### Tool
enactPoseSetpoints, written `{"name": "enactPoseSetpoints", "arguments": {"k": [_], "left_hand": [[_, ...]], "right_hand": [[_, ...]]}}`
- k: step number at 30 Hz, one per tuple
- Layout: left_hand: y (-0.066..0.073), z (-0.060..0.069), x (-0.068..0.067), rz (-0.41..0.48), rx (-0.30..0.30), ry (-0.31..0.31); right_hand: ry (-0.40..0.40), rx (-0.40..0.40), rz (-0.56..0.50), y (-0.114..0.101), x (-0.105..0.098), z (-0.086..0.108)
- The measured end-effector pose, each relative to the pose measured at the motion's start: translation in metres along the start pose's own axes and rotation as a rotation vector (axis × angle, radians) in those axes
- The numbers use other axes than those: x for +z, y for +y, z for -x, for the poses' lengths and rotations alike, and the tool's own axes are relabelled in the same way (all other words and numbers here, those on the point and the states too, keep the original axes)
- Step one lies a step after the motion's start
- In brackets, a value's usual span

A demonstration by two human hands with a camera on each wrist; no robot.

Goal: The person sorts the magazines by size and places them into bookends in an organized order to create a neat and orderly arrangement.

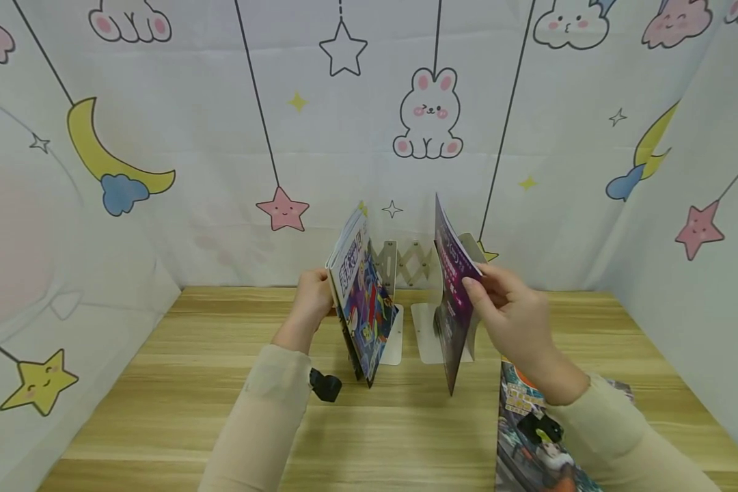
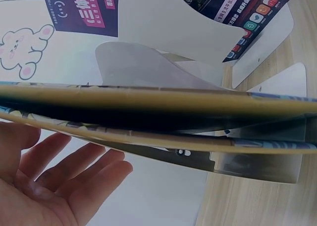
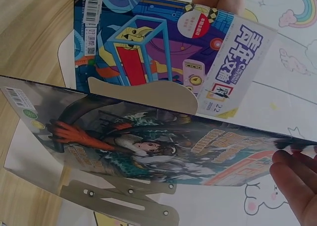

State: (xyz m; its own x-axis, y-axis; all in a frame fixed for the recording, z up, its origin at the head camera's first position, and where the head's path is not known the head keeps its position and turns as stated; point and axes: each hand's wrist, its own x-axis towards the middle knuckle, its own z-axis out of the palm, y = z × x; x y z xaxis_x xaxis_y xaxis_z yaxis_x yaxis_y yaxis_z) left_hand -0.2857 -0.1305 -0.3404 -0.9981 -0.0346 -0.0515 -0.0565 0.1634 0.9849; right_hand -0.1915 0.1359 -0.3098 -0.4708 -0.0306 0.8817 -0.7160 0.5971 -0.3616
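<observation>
A metal bookend with a folding lattice (image 1: 413, 263) stands at the back of the table. Toward its left end, magazines with a colourful cover (image 1: 363, 301) lean between its plates. My left hand (image 1: 313, 297) touches their outer side; in the left wrist view its fingers (image 2: 94, 171) lie loosely extended against the cover. On the right, my right hand (image 1: 516, 318) pinches the upper edge of a thin magazine with a purple back cover (image 1: 454, 294), thumb on one face and fingers on the other. Its illustrated front (image 3: 143, 146) shows in the right wrist view, with a bookend plate (image 3: 148, 97) beyond it.
Another magazine (image 1: 523, 437) lies flat on the wooden table (image 1: 160, 396), partly under my right forearm. A white cloth backdrop (image 1: 357, 137) with cartoon rabbits, stars and moons rises behind and along both sides.
</observation>
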Motion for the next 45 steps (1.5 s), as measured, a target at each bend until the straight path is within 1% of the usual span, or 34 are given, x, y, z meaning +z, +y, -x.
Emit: {"name": "enactPoseSetpoints", "arguments": {"k": [3, 4, 6, 9, 15, 19, 23, 29, 33, 40, 45], "left_hand": [[-0.001, 0.000, 0.000, -0.017, 0.016, 0.005], [-0.001, 0.000, 0.000, -0.022, 0.020, 0.007], [-0.001, 0.000, 0.000, -0.047, 0.036, 0.012], [-0.001, 0.000, 0.000, -0.064, 0.042, 0.017], [0.001, 0.000, -0.001, -0.038, 0.004, 0.007], [0.000, 0.000, -0.001, -0.043, 0.010, 0.010], [0.000, 0.000, -0.001, -0.048, 0.020, 0.015], [0.000, -0.001, -0.001, -0.097, 0.052, 0.027], [0.001, -0.002, -0.001, -0.101, 0.058, 0.030], [0.000, -0.002, -0.001, -0.048, 0.028, 0.020], [0.001, -0.001, -0.001, -0.032, 0.003, 0.007]], "right_hand": [[-0.039, 0.023, -0.005, 0.000, 0.001, 0.002], [-0.051, 0.024, 0.009, -0.001, 0.001, 0.003], [-0.075, 0.019, 0.037, -0.001, 0.001, 0.004], [-0.101, 0.008, 0.061, -0.001, 0.001, 0.005], [-0.147, 0.024, 0.040, -0.002, 0.003, 0.007], [-0.171, 0.010, 0.056, -0.002, 0.004, 0.009], [-0.190, 0.002, 0.051, -0.001, 0.006, 0.011], [-0.219, 0.036, 0.013, -0.001, 0.009, 0.015], [-0.228, 0.048, 0.005, -0.002, 0.009, 0.016], [-0.233, 0.057, 0.004, -0.002, 0.009, 0.017], [-0.240, 0.068, 0.004, 0.000, 0.007, 0.018]]}}
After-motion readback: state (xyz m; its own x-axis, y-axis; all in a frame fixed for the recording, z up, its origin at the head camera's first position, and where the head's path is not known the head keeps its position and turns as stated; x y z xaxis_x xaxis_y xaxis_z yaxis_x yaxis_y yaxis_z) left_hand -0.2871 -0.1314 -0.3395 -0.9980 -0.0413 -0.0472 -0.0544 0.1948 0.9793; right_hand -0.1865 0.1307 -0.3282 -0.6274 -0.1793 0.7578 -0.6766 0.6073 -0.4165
